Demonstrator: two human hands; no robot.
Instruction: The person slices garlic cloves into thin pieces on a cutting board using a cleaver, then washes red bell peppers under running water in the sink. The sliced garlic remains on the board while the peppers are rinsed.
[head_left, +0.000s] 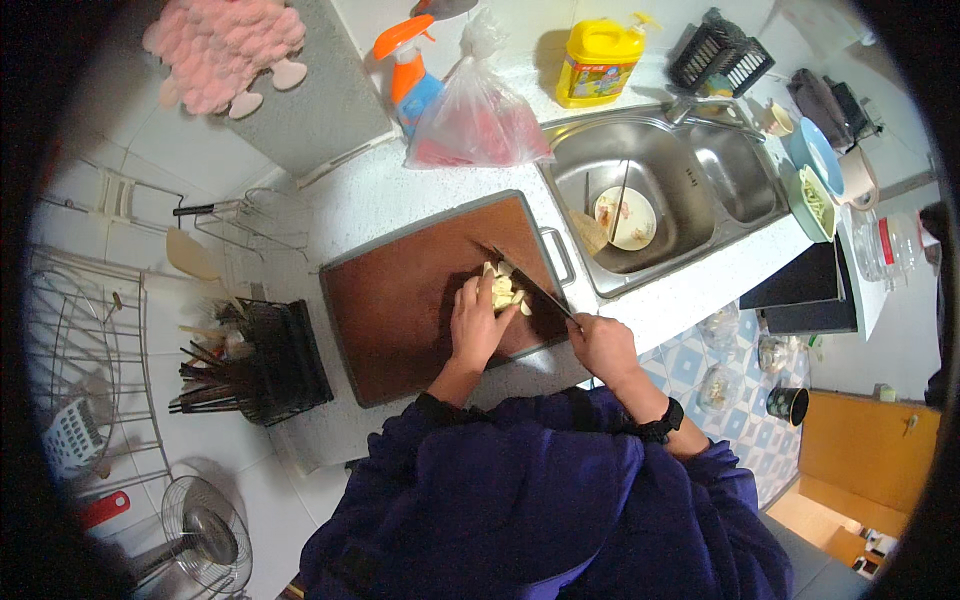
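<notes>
On a brown cutting board (405, 300) with a grey rim lies a small heap of pale sliced food (504, 289), its exact kind unclear. My left hand (477, 319) rests over the left side of the heap, fingertips on the slices. My right hand (606, 346) grips the handle of a kitchen knife (536, 286). The blade slants up and left across the board, along the right side of the slices. My fist hides most of the handle.
Right of the board is a double steel sink (675, 202) holding a plate (637, 217) and chopsticks. Behind stand a tied plastic bag (480, 124), a spray bottle (412, 82) and a yellow jug (598, 64). A black utensil rack (289, 364) stands at left.
</notes>
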